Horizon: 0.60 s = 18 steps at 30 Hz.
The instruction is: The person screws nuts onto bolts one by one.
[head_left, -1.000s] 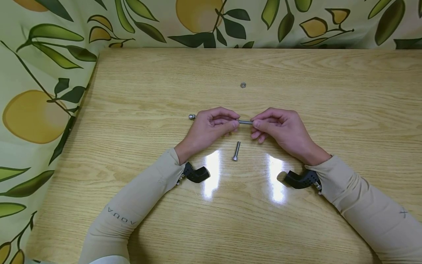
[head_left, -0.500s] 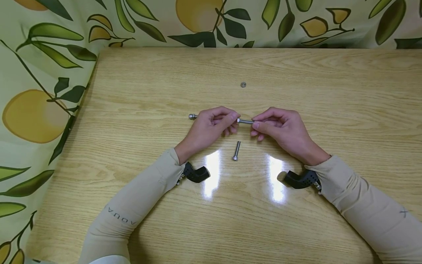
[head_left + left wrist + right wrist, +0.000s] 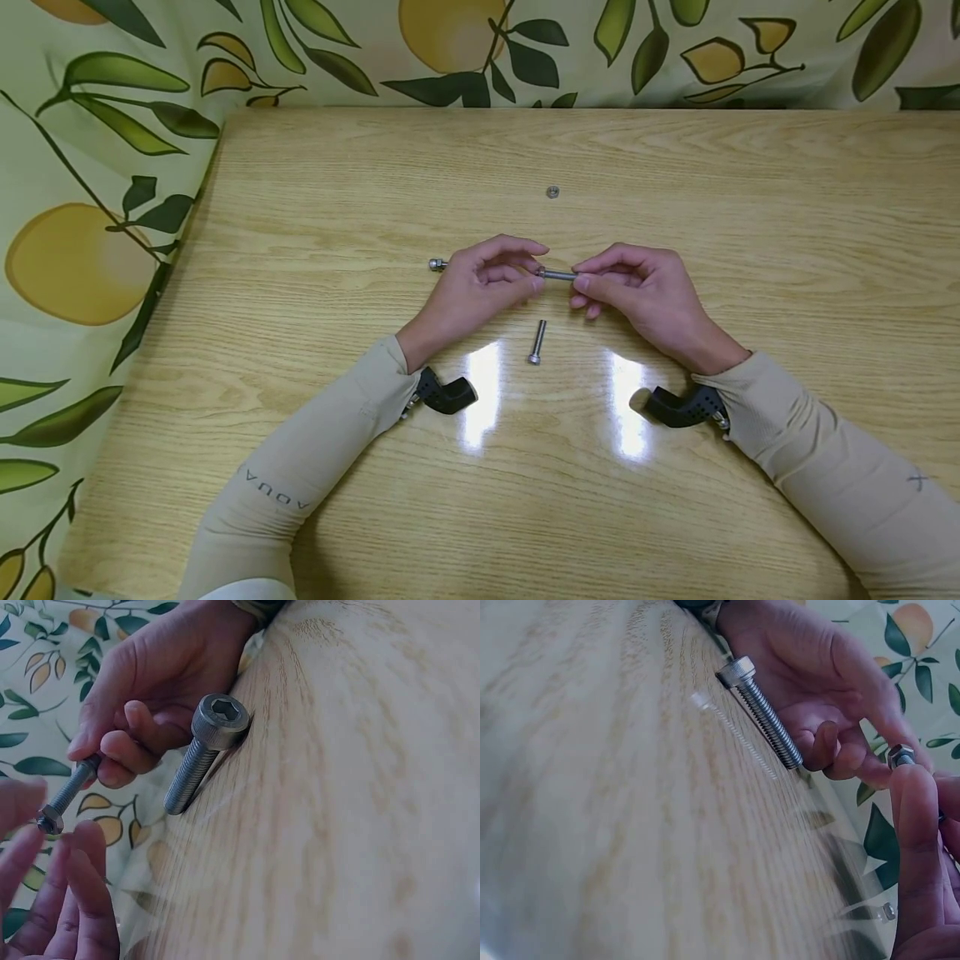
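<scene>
My right hand pinches a metal bolt between thumb and fingers; the bolt's head is hidden in the grip. Its threaded end points left and carries a hex nut, close to the tip. At that nut is my left hand, thumb and index finger spread apart, fingertips right beside it. A loose socket head bolt lies on the table below the hands, looming large in both wrist views. Another bolt with a nut peeks out behind my left hand, mostly hidden.
A single nut lies farther back on the wooden table. Patterned cloth hangs along the back and left edges. A black wrist camera mount sits under the left wrist, another mount under the right.
My left thumb has swept up across the nut and back down, and the index finger has lifted, uncovering the nut. My right hand keeps its grip on the bolt.
</scene>
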Each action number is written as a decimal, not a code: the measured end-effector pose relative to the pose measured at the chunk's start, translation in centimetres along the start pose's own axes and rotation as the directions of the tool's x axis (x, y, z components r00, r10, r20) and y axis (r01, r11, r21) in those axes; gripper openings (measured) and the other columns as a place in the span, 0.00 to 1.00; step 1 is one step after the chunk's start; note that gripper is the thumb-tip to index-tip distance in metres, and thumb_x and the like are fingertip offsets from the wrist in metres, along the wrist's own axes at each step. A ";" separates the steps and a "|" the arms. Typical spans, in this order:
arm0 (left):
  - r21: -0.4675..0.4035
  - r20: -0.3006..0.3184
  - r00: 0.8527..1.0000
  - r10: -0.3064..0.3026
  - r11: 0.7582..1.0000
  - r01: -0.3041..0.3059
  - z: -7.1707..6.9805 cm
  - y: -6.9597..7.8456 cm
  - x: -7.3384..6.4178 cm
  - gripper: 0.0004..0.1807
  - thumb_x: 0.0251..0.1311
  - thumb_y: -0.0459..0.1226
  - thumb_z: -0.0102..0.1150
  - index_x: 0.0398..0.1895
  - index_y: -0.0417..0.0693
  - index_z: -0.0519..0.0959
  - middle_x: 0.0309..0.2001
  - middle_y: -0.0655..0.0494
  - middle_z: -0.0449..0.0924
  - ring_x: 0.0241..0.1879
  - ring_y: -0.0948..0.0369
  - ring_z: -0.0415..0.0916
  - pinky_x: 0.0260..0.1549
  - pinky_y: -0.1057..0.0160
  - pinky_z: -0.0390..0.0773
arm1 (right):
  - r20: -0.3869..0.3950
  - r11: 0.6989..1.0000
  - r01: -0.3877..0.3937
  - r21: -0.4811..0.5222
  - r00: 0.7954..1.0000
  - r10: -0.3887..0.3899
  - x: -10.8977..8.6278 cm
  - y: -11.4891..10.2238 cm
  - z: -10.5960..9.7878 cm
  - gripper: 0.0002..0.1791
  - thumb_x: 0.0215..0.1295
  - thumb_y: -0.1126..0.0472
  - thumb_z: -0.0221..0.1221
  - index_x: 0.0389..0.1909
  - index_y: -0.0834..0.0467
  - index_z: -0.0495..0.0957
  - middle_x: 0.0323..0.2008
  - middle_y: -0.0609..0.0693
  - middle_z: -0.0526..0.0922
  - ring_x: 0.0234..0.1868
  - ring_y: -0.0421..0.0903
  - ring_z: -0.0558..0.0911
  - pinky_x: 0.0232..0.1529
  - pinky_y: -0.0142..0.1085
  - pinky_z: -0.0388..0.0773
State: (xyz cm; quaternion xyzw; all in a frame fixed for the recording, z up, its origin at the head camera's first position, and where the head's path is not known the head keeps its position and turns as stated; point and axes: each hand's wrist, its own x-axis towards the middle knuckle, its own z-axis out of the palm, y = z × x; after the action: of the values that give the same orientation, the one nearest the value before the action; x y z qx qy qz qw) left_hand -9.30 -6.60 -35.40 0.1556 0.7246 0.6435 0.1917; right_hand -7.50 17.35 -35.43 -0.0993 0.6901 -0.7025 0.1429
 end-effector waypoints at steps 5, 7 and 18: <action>0.012 0.000 0.999 -0.037 0.999 0.037 0.0 0.1 0.0 0.15 0.66 0.45 0.58 0.50 0.47 0.80 0.39 0.48 0.85 0.35 0.58 0.83 0.38 0.62 0.84 | 0.006 1.000 0.000 -0.005 1.000 0.000 0.0 0.0 0.0 0.13 0.63 0.64 0.64 0.44 0.70 0.79 0.32 0.56 0.88 0.30 0.45 0.87 0.30 0.34 0.85; 0.015 0.002 0.999 -0.047 0.999 0.047 0.0 0.0 0.0 0.14 0.66 0.45 0.59 0.47 0.47 0.82 0.36 0.48 0.86 0.34 0.57 0.83 0.37 0.62 0.84 | 0.006 1.000 -0.002 -0.007 1.000 0.002 0.0 0.0 0.0 0.14 0.63 0.64 0.64 0.44 0.70 0.79 0.32 0.56 0.88 0.30 0.45 0.87 0.30 0.34 0.85; 0.029 0.003 0.999 -0.033 0.999 0.033 0.0 -0.1 0.0 0.16 0.64 0.45 0.61 0.51 0.49 0.80 0.41 0.53 0.86 0.38 0.60 0.84 0.40 0.63 0.83 | 0.005 1.000 0.006 -0.016 1.000 -0.006 0.0 0.1 0.0 0.14 0.63 0.65 0.64 0.44 0.71 0.79 0.31 0.54 0.88 0.30 0.45 0.87 0.30 0.34 0.84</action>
State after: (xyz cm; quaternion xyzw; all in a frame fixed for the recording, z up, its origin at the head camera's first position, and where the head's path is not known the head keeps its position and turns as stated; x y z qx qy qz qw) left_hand -9.33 -6.64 -35.47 0.1475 0.7360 0.6293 0.2015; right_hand -7.46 17.36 -35.49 -0.1041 0.6950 -0.6972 0.1417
